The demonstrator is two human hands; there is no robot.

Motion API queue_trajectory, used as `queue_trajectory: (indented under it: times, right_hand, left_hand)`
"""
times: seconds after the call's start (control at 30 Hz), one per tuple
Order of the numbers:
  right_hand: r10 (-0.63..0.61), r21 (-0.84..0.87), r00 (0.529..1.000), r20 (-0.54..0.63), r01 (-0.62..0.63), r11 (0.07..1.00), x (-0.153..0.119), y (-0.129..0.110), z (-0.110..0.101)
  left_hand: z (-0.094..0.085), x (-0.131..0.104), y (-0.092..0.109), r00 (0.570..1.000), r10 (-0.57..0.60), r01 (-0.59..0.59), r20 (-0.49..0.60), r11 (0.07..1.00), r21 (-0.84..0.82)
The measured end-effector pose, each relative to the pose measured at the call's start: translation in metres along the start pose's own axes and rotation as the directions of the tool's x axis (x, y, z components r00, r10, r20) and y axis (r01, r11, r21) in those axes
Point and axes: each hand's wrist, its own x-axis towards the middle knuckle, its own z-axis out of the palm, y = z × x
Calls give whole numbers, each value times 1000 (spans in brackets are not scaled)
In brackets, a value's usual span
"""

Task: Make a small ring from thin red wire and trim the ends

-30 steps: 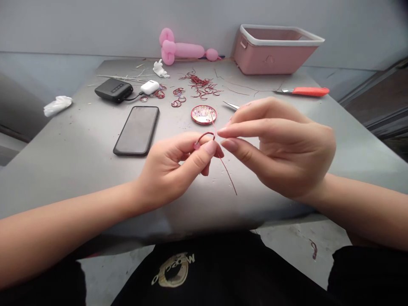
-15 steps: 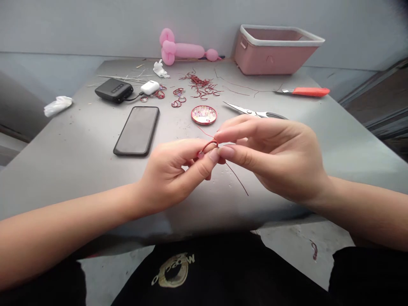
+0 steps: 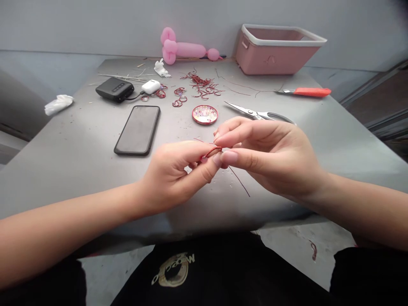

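Between the thumb and forefinger of my left hand (image 3: 178, 172) is pinched a small red cord ring (image 3: 213, 149) with a pink bead (image 3: 204, 159) on it. My right hand (image 3: 277, 155) meets it from the right, its thumb and fingertips closed around the far end of the cord. A thin thread tail (image 3: 239, 182) hangs down to the right below the fingers, and a short red end pokes out at the upper left. The fingertips partly hide the cord. Just beyond the hands lies a round red-rimmed dish (image 3: 205, 123) of pale beads.
Scissors (image 3: 251, 113) lie behind my right hand, with a red-handled cutter (image 3: 312, 92) further back. A phone (image 3: 137, 129), power bank (image 3: 115, 89), white earphone case (image 3: 151, 86), finished rings (image 3: 177, 103), cord scraps (image 3: 204, 85), pink balloon (image 3: 191, 50) and pink bin (image 3: 270, 59) are around.
The cord ring has tilted flatter and shifted slightly right with both hands. The short upper thread end has dropped lower. My right fingers have moved a little, uncovering more of the scissors.
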Motion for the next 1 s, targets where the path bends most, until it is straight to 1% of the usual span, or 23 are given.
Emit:
queue_trajectory:
  times: [0.13,0.2,0.27,0.33,0.4,0.47,0.57,0.67,0.73,0.83,0.93,1.0]
  right_hand:
    - [-63,-12,998,8,63,998,2,4,-2]
    - [-104,-50,994,16,105,993,3,5,-2]
    - [-170,-155,985,-3,167,974,3,4,-1]
    - [-268,-297,963,-31,247,922,2,3,1]
    - [-345,-400,938,-41,301,865,0,2,4]
    - [-366,-444,929,-48,308,841,-2,3,5]
    - [-363,-452,930,-50,303,839,-2,6,4]
    - [-386,-465,922,-26,331,821,0,9,1]
    - [-396,-487,918,-12,341,804,2,11,1]
    - [-388,-495,922,0,337,801,2,12,0]
    - [-363,-437,931,28,338,834,3,10,-1]
    - [-299,-349,950,92,313,883,5,7,-4]
  left_hand:
    - [-1,0,1,1000,-31,31,4,999,9]
    - [-2,0,1,999,-43,43,7,998,35]
    - [-2,0,0,1000,-28,27,10,996,83]
    - [-2,1,-2,1000,-3,1,16,990,141]
    - [-1,0,-5,1000,21,-23,12,981,194]
    - [-1,-1,-8,999,43,-41,-5,972,231]
    - [-1,-1,-10,996,79,-66,-37,960,271]
    - [-2,2,-9,995,90,-75,-38,955,288]
    - [-4,4,-6,998,46,-36,-34,965,259]
    - [-6,6,-2,997,-69,72,-27,986,152]
    - [-7,7,0,990,-140,140,19,990,-6]
    - [-8,8,0,983,-172,179,65,977,-118]
